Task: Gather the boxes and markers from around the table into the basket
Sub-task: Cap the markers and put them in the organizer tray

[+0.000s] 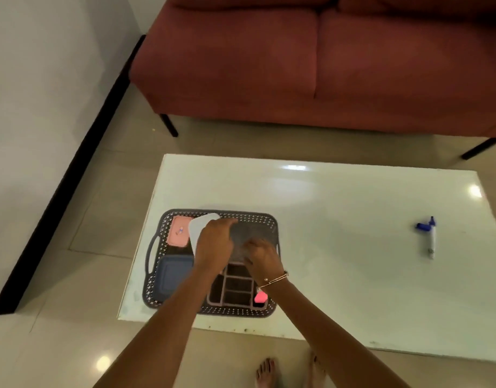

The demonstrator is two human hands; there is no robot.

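Reaching into a dark grey perforated plastic basket (265, 219) with side handles, set on the left part of a glossy white rectangular table (339, 208). Left hand (214, 243) curled around the edge of a pale white rounded-rectangle lid or box (200, 228), gripping it over the middle of the basket. Right hand (262, 256) just beside, fingers bent onto a translucent grey flat box (248, 232) at the basket's far right; whether clamped on it or only pressing, cannot tell. Thin metal bangle (274, 280) around the right wrist.

Inside the basket: a pink rectangular lidded box (179, 231) with a small printed motif, too blurred to read, in the far left corner; a blue rounded-square lidded box (171, 275) in the near left corner; a dark divided tray with pale pink partitions (235, 289) at the near right; a bright pink small object (260, 297) at that tray's near right corner. No legible writing anywhere.

Well apart, near the table's right edge, a white-barrelled marker with a blue cap (429, 236), lying flat.

Beyond the table, a dusty-red fabric sofa (311, 60) on thin black legs. Glossy beige floor tiles (73, 345) reflecting ceiling lights, white wall (45, 79) with a black skirting strip on the left. Bare feet (266, 372) at the bottom edge.
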